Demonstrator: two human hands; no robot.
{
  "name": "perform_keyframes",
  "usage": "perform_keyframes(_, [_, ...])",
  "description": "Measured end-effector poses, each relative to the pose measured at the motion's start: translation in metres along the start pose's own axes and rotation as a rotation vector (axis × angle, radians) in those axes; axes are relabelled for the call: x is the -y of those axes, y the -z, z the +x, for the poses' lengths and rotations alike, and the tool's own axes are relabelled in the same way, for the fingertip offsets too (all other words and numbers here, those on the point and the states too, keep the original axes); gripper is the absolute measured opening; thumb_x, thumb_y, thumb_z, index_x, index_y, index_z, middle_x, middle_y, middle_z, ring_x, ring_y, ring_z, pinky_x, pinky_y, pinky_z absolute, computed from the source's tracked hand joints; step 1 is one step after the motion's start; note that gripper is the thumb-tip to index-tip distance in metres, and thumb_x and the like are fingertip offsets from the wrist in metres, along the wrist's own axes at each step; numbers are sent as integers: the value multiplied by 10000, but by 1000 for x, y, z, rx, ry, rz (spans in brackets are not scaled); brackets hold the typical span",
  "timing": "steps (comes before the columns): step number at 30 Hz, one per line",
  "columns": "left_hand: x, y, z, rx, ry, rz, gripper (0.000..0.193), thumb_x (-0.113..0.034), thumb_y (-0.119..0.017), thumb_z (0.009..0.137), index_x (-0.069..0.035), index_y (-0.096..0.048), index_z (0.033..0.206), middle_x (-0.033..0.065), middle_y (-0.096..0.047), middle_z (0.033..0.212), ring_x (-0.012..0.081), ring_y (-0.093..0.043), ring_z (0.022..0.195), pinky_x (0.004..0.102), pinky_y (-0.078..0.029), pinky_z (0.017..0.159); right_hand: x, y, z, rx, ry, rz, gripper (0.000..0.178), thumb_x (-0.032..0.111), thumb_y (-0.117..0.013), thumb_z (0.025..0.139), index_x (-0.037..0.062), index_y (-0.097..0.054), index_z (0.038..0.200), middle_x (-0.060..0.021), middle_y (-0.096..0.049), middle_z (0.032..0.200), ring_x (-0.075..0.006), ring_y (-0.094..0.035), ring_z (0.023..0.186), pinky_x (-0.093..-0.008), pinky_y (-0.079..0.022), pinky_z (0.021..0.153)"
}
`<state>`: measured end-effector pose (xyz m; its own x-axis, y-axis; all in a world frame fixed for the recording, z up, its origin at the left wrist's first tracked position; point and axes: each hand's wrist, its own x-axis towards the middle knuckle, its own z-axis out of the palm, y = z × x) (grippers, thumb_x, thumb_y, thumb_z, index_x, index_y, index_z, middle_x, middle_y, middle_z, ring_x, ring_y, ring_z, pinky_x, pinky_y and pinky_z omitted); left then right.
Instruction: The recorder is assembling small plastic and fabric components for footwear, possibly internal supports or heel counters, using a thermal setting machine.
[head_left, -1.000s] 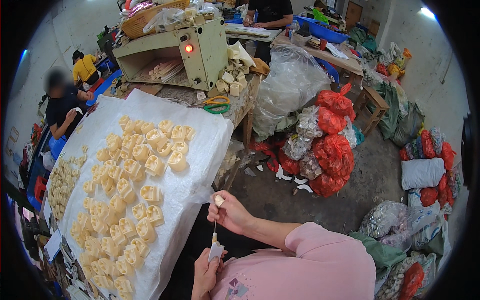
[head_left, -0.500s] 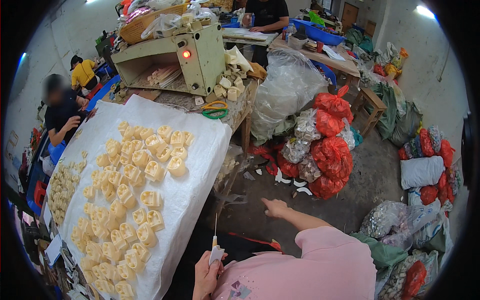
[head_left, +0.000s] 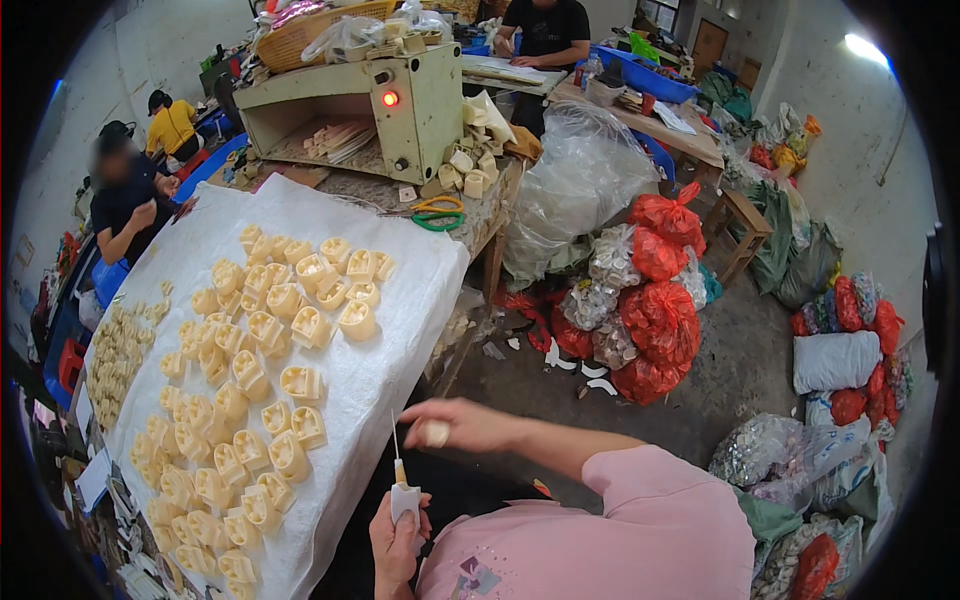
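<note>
Low in front of me, my left hand (head_left: 398,535) is closed around a tool with a white handle (head_left: 405,498), a yellowish collar and a thin metal shaft pointing up. My right hand (head_left: 465,424) is by the right edge of the white sheet, just right of the tool's shaft. A small pale cream spot shows at its fingers; blur hides whether it is a held piece or a finger covering. Many cream hollow molded pieces (head_left: 250,375) lie in rows on the white cloth-like sheet (head_left: 400,270) to the left.
Smaller cream bits (head_left: 122,370) cover the sheet's far left. Beyond it are green-and-orange scissors (head_left: 438,214) and a metal box machine (head_left: 425,125) with a red light. Red bags (head_left: 655,340), a clear plastic bag (head_left: 575,180) and a wooden stool (head_left: 738,225) stand right. Co-workers (head_left: 125,200) sit further off.
My right hand has come back left from over the floor to beside the tool. My left hand, still gripping the tool, has shifted slightly left. The view has tilted a little.
</note>
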<state>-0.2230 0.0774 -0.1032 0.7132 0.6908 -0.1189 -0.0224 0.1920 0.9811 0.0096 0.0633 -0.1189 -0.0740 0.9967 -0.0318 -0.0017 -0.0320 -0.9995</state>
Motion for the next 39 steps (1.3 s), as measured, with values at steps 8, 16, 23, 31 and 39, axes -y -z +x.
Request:
perform_keyframes(8, [6, 5, -12, -101, -54, -103, 328, -220, -458, 882, 53, -518, 1053, 65, -557, 756, 105, -502, 580, 226, -407, 514, 19, -89, 32, 112, -222, 684, 260, 282, -387, 962, 49, -432, 1069, -66, -560, 862, -101, -490, 662, -231, -429, 543])
perform_keyframes(16, [3, 32, -13, -490, -138, 105, 497, -104, -438, 871, 43, -323, 1332, 50, -466, 918, 94, -470, 771, 205, -379, 664, 32, -86, 33, -25, -70, 153, 297, 263, -650, 820, 46, -536, 985, -2, -546, 765, -73, -471, 568, -222, -411, 447])
perform_keyframes(23, [14, 33, -12, -424, -219, 306, 553, -162, -435, 924, 43, -207, 1383, 117, -378, 1107, 212, -452, 1038, 312, -363, 900, 28, -114, 35, 133, 49, -125, 346, 320, -636, 821, 16, -516, 933, -42, -539, 703, -113, -535, 582, -259, -472, 410])
perform_keyframes(31, [19, 37, -25, -497, -207, 335, 495, -117, -408, 922, 44, -257, 1365, 136, -414, 1201, 222, -432, 1123, 312, -336, 949, 2, -130, 46, 165, 48, 42, 281, 263, -615, 827, 23, -514, 934, -53, -570, 754, -112, -546, 560, -256, -490, 416])
perform_keyframes(39, [-1, 50, -7, -479, -164, 432, 531, -106, -392, 883, 93, -234, 1349, 261, -314, 1354, 374, -312, 1272, 380, -235, 1048, 15, -115, 70, 209, -271, 173, 195, 213, -610, 837, 48, -545, 918, -3, -570, 677, -54, -482, 494, -202, -389, 411])
